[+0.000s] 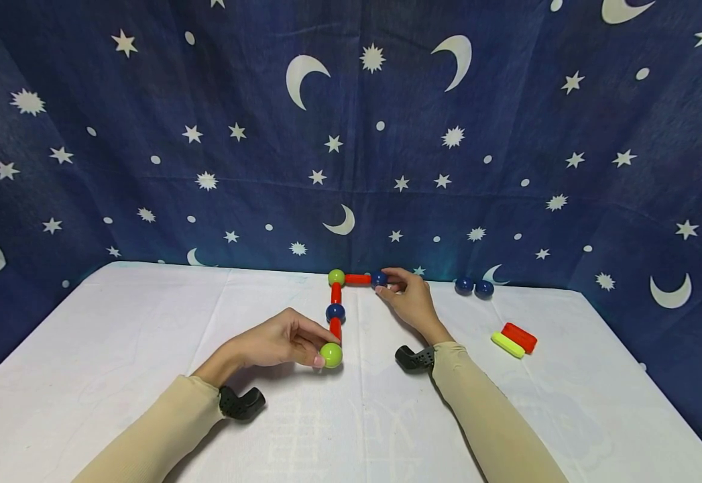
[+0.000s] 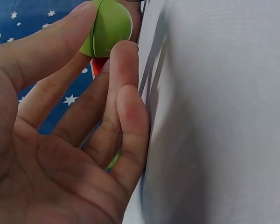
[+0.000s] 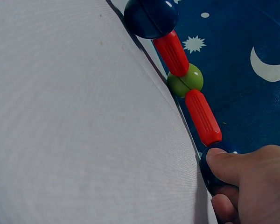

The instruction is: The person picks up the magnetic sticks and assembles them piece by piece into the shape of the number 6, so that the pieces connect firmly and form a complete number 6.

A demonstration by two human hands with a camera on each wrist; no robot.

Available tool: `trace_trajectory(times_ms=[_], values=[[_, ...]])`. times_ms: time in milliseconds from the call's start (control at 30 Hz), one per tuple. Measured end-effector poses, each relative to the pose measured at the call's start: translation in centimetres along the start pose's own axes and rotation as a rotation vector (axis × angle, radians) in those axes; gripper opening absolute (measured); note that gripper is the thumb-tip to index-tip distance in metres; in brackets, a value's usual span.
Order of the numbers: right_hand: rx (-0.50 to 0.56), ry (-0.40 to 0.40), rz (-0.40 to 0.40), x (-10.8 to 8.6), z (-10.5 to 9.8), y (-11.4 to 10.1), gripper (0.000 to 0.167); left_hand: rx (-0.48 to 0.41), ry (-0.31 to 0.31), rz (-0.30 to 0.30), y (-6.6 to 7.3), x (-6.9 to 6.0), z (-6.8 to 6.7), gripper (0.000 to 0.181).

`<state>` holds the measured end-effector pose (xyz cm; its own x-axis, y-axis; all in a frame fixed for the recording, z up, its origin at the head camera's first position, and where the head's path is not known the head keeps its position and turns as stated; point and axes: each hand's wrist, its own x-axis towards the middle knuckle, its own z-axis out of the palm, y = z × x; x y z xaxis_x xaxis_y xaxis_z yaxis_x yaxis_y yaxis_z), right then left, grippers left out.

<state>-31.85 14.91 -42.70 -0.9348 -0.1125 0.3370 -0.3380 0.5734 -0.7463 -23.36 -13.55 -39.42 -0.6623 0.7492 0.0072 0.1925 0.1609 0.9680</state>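
On the white cloth lies a chain of balls and red rods bent at a corner. Its near end is a green ball [image 1: 330, 355], pinched between thumb and fingers of my left hand [image 1: 281, 339]. A red rod [image 1: 335, 329] links it to a blue ball [image 1: 335, 312], and another red rod [image 1: 336, 293] runs on to the far green ball [image 1: 336, 277]. From that corner a red rod [image 1: 358, 279] extends right to a blue ball [image 1: 378, 280]. My right hand [image 1: 412, 302] pinches this end ball; the right wrist view shows the thumb [image 3: 224, 165] over it.
Two loose blue balls [image 1: 474, 288] sit at the back right. Nearer, a red rod piece [image 1: 519, 337] and a yellow rod [image 1: 507, 345] lie side by side. A dark blue curtain [image 1: 236, 201] with stars and moons hangs behind the table [image 1: 145, 322].
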Motion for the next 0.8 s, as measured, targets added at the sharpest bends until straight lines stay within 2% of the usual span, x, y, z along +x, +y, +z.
trace_trajectory(times_ms=[500,800], values=[[-0.004,-0.001,-0.002,-0.03,0.06,0.09,0.04,-0.021,0.03,-0.013,-0.09,-0.05,0.02,0.04],[-0.005,0.003,0.016,0.0,0.04,0.02,0.041,-0.073,0.054,-0.044,0.04,-0.18,-0.14,0.037]])
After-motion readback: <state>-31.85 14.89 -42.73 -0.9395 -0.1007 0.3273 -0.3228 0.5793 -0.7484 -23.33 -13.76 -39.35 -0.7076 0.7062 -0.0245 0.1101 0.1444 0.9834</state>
